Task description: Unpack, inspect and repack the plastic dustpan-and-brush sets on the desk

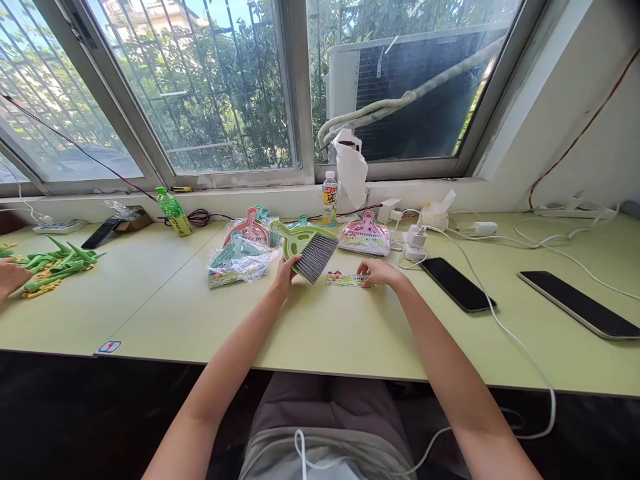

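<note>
My left hand [284, 277] is closed around a green dustpan [293, 239] with a small grey-bristled brush [316, 257] nested against it, held tilted above the table. A flat, colourful printed card [342, 280] lies on the table to the right of the bristles. The fingers of my right hand [377, 272] are bent and pinch the card's right end. Wrapped teal dustpan set [239, 257] and wrapped red one [250, 230] lie left of my left hand. Beyond my right hand is a wrapped pink set [366, 235].
Two dark phones or tablets, one nearer [457, 283] and one farther right [580, 303], lie right of my arm. A white cable [520, 340] crosses the table edge. Bottles, yellow-labelled [329, 200] and green [174, 212], stand behind. Another person's hand [11, 277] touches green-yellow pieces [57, 267].
</note>
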A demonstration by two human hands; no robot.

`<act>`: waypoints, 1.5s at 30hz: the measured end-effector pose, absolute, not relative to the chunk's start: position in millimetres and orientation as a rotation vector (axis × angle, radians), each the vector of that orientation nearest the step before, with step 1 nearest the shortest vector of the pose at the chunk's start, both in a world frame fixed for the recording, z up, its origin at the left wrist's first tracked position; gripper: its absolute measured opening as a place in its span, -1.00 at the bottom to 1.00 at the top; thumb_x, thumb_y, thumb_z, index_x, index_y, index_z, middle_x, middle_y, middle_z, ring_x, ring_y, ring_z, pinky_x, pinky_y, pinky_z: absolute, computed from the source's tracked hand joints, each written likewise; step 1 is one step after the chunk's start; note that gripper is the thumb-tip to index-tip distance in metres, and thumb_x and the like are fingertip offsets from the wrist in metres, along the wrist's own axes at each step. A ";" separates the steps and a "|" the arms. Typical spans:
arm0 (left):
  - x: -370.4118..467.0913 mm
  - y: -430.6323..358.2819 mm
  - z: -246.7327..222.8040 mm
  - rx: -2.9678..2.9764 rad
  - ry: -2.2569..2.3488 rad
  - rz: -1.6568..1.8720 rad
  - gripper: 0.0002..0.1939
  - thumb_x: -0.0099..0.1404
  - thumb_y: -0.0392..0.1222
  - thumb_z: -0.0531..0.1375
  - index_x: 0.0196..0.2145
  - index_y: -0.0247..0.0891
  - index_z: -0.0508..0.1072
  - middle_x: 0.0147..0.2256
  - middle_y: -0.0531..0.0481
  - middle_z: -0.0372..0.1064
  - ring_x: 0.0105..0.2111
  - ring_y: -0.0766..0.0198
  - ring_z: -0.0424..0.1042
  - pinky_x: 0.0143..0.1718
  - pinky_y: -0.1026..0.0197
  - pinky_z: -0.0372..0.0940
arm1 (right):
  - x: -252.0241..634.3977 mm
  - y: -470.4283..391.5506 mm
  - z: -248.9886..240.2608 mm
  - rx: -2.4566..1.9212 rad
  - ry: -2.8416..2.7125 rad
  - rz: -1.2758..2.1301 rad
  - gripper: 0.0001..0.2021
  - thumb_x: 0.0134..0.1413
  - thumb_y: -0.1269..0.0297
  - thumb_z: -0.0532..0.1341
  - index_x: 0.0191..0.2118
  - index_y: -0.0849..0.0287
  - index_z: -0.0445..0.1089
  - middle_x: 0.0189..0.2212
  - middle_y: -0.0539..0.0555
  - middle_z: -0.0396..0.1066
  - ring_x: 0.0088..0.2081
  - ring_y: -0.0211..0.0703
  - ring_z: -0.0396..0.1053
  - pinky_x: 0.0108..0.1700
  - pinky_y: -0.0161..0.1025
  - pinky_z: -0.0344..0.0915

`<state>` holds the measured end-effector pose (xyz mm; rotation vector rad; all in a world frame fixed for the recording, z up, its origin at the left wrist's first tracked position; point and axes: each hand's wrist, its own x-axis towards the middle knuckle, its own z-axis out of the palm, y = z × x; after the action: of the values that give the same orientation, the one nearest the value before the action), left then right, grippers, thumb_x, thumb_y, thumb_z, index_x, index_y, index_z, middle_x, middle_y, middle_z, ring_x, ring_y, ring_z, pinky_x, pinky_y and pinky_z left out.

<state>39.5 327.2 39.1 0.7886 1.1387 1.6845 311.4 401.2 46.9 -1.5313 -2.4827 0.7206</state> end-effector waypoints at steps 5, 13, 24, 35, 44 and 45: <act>37.3 330.0 37.2 0.733 1.157 1.665 -0.62 -0.01 -0.20 0.32 -0.19 -0.24 0.40 -0.32 0.05 0.40 -0.38 0.37 0.37 -0.37 0.34 0.34 | 304.5 399.8 42.1 -1.417 -2.451 0.785 -0.64 -0.30 0.48 0.41 -0.24 0.18 0.46 -0.20 0.06 0.51 -0.17 -0.12 0.43 -0.24 -0.33 0.26; 39.9 329.1 32.9 0.839 1.216 1.555 -0.55 -0.01 -0.15 0.34 -0.13 -0.22 0.40 -0.25 0.01 0.42 -0.31 0.30 0.40 -0.32 0.28 0.35 | 288.0 396.2 32.7 -1.103 -2.464 0.885 -0.84 -0.18 0.40 0.34 -0.35 0.18 0.55 -0.38 0.04 0.48 -0.31 -0.15 0.36 -0.29 -0.29 0.22; 34.1 334.5 28.3 0.964 1.290 1.468 -0.46 -0.01 -0.08 0.35 -0.04 -0.16 0.38 -0.18 -0.03 0.46 -0.24 0.21 0.46 -0.28 0.21 0.39 | 279.7 385.5 43.1 -0.808 -2.037 1.366 -0.69 -0.23 0.17 0.41 -0.29 0.19 0.50 -0.35 0.04 0.51 -0.33 -0.19 0.40 -0.31 -0.29 0.28; 43.5 324.0 32.9 1.278 1.148 1.218 -0.25 0.03 0.05 0.40 0.15 -0.18 0.31 0.00 -0.16 0.46 -0.01 -0.04 0.46 -0.02 -0.02 0.39 | 277.8 396.8 32.1 -1.155 -1.754 0.789 -0.67 -0.18 -0.01 0.40 -0.34 0.12 0.51 -0.44 0.03 0.50 -0.36 -0.10 0.42 -0.37 -0.27 0.23; 52.5 318.1 32.0 1.372 1.042 1.156 -0.11 0.05 0.17 0.39 0.24 -0.16 0.20 0.18 -0.24 0.30 0.13 -0.15 0.33 0.01 -0.04 0.36 | 269.3 385.8 34.5 -1.296 -1.836 0.627 -0.69 -0.14 -0.04 0.37 -0.35 0.08 0.53 -0.45 0.01 0.51 -0.41 -0.15 0.37 -0.43 -0.28 0.11; 51.6 319.6 30.5 1.351 1.054 1.159 -0.10 0.06 0.22 0.37 0.25 -0.16 0.19 0.16 -0.24 0.31 0.11 -0.14 0.36 -0.03 -0.02 0.38 | 269.2 385.9 35.9 -1.248 -1.811 0.695 -0.65 -0.17 -0.08 0.37 -0.36 0.10 0.53 -0.46 0.02 0.50 -0.41 -0.16 0.36 -0.43 -0.28 0.12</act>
<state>51.6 319.6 30.5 1.3509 1.0536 1.1586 269.2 385.9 35.9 -1.2479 -1.8113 0.6953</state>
